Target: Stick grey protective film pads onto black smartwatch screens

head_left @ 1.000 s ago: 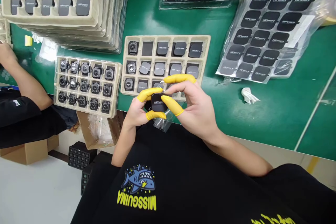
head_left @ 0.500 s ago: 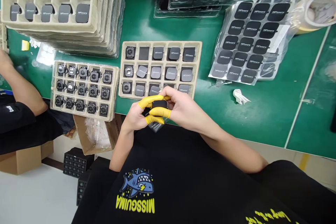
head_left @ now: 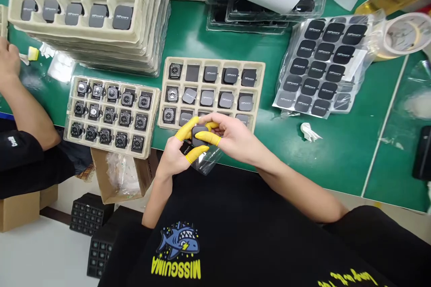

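Note:
Both hands meet at the table's front edge, yellow covers on some fingers. My left hand [head_left: 177,150] grips a small dark watch body [head_left: 200,136] from the left. Across its face lies a yellow-covered finger of my right hand [head_left: 232,136], which holds it from the right. Clear film [head_left: 208,161] hangs below the fingers. Just beyond the hands is a pulp tray [head_left: 162,94] with watch bodies in its left column, labelled dark squares in most other pockets and one pocket showing only a flat dark base. Another tray [head_left: 153,121] of watch bodies lies to the left.
Tall stacked trays [head_left: 134,38] stand at the back left. Sheets of black labels [head_left: 316,69], a tape roll [head_left: 407,36] and a crumpled tissue [head_left: 309,132] are on the right. Another person's arm [head_left: 23,98] rests at the left. A cardboard box [head_left: 101,179] sits below the edge.
The watch body has turned so its flat face shows more, and my left fingers have shifted around it. More clear film shows below. The whole view has shifted slightly.

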Demonstrator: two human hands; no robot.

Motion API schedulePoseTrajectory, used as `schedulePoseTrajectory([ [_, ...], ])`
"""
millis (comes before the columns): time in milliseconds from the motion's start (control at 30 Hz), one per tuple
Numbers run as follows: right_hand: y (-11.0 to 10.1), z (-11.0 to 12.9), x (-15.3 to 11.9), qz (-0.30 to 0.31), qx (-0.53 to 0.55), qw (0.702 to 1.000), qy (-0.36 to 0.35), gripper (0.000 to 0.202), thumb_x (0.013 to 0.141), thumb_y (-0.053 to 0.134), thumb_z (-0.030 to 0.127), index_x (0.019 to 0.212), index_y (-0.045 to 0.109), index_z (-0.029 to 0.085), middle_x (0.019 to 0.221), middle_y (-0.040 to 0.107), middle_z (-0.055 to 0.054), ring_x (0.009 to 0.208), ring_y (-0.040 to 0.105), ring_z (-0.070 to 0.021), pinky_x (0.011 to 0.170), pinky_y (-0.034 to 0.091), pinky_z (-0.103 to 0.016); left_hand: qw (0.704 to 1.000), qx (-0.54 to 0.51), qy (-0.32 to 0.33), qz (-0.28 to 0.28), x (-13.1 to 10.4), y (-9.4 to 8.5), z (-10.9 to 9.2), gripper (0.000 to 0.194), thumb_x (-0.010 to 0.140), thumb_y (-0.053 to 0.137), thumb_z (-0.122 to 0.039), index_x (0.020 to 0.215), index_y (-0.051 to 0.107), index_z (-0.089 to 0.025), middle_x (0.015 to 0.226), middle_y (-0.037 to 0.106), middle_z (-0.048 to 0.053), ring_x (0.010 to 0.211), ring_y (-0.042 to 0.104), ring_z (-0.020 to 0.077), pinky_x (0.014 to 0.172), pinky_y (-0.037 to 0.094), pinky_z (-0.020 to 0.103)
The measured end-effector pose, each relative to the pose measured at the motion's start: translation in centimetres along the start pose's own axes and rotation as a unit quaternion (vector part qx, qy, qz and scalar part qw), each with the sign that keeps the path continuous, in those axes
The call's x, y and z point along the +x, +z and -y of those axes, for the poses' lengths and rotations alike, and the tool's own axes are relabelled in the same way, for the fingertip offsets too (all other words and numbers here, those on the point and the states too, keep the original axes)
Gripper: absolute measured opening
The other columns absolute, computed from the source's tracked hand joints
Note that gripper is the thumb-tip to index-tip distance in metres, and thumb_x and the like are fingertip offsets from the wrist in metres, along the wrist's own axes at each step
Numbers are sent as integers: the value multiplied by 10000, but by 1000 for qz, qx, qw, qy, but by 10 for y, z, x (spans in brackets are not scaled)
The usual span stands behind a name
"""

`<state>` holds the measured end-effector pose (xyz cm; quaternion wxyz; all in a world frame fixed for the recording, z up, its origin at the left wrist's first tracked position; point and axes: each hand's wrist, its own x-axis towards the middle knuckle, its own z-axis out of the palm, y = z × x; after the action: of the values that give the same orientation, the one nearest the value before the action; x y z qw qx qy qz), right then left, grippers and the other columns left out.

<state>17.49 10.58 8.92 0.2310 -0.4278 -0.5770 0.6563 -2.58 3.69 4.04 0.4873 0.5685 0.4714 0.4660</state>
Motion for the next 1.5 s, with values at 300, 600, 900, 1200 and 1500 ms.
schedulePoseTrajectory([
  [300,-28,-9,137,-199,-322,920,-98,205,1069,559,227,1124,750,177,1041,791,-93,937,686,-262,883,527,-403,991,-64,-76,-85,-38,-32,-3,724,1016,834,-417,1656,531,-264,920,756,-5,850,694,155,876,590,320],
  [600,-18,-7,169,-192,-484,854,-19,426,1154,481,296,1511,610,102,1486,563,-287,1341,585,-440,1016,546,-559,985,-60,-102,-126,-75,-45,8,648,963,879,-420,1539,675,-206,992,809,37,872,751,160,872,626,306],
  [900,61,-9,99,82,-561,816,-110,272,1111,687,380,1271,707,162,1279,673,-177,1186,640,-312,827,513,-356,995,-97,3,-35,-96,-57,3,461,981,822,-418,1382,787,-193,850,817,65,772,728,209,776,609,344],
  [1200,73,-3,100,75,-590,801,-67,419,1113,690,447,1369,597,128,1364,653,-212,1264,661,-337,917,563,-382,984,-135,-8,-114,-121,-57,5,460,914,855,-521,1240,826,-198,762,769,54,698,680,203,669,571,328],
  [1500,79,4,108,66,-599,798,-24,308,1152,509,256,1418,586,120,1416,625,-249,1322,682,-350,990,561,-390,971,-89,6,-220,-198,-60,9,455,964,814,-498,1334,819,-235,763,798,55,723,706,212,667,554,316],
])
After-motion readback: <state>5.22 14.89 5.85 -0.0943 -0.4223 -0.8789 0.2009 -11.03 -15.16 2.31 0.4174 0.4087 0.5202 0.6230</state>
